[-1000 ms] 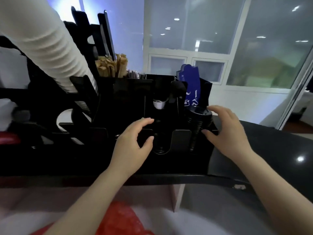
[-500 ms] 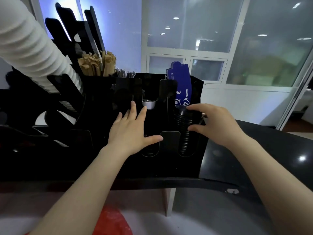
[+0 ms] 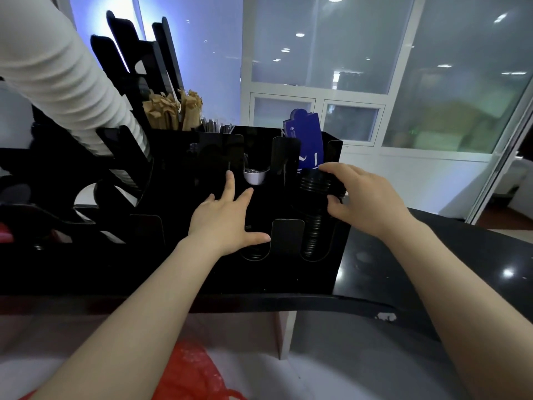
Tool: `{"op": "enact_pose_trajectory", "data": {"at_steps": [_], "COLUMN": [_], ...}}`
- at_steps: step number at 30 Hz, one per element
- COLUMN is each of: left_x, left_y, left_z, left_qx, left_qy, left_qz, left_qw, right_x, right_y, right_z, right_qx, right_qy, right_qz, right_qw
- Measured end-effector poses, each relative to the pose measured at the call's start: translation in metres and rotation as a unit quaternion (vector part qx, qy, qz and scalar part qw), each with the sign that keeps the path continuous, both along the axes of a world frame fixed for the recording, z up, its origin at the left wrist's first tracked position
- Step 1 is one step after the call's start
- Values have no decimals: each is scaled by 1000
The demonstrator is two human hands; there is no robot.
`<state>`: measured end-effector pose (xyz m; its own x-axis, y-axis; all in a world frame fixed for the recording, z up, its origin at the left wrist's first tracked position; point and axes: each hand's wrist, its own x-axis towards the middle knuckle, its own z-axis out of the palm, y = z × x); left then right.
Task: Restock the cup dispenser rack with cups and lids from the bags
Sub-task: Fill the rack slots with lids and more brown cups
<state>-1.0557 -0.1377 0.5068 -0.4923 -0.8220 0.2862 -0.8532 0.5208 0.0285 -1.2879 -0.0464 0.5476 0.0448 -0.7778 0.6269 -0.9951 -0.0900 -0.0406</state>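
Observation:
A black dispenser rack [image 3: 178,255] stands on a dark counter [image 3: 432,261]. In its rightmost slot sits a stack of black lids [image 3: 313,215]. My right hand [image 3: 366,197] curls over the top of that stack, fingers on its far edge and thumb on its near side. My left hand [image 3: 225,220] lies flat against the rack's front with straight, spread fingers, thumb pointing right. A long stack of white cups [image 3: 63,79] slants through the rack's upper left.
Brown paper packets [image 3: 173,111] and a blue card [image 3: 305,142] stick up from the rack's back compartments. A small white cup [image 3: 255,176] sits in the middle slot. A red plastic bag [image 3: 190,373] lies below, near my arms. Glass walls stand behind.
My left hand went from a curled pose to flat against the rack front. My right hand stayed on the lid stack. The view shifted slightly right.

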Motion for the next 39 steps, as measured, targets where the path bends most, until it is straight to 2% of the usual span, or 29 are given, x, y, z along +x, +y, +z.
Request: {"op": "enact_pose_trajectory", "data": {"at_steps": [4, 11, 15, 18, 21, 24, 27, 32, 34, 39], "left_x": [0, 3, 4, 5, 10, 22, 36, 52, 56, 63], "left_y": [0, -2, -3, -3, -5, -5, 0, 1, 3, 5], "left_z": [-1, -1, -2, -2, -3, -10, -24, -50, -55, -72], "left_qx": [-1, -4, 1, 5, 20, 8, -13, 48, 49, 31], "left_qy": [-1, 9, 29, 46, 85, 193, 266, 316, 330, 307], "left_qz": [0, -29, -38, -43, -54, -87, -107, -94, -92, -74], "left_qw": [1000, 1000, 999, 998, 995, 977, 958, 943, 938, 948], "right_x": [11, 27, 29, 34, 43, 52, 69, 102, 112, 122], "right_y": [-4, -16, -19, -15, -8, -4, -7, -17, -23, -36], "right_z": [-8, -13, -13, -11, -10, -8, -8, -20, -26, -34], "right_qx": [-25, -47, -49, -105, -199, -247, -233, -152, -127, -82], "right_qy": [33, -13, 4, 7, -3, -28, -72, -116, -87, 80], "right_qz": [-6, -64, -77, -53, -23, 11, 41, 34, 22, -50], "right_qw": [999, 997, 996, 993, 980, 969, 969, 981, 988, 992]}}
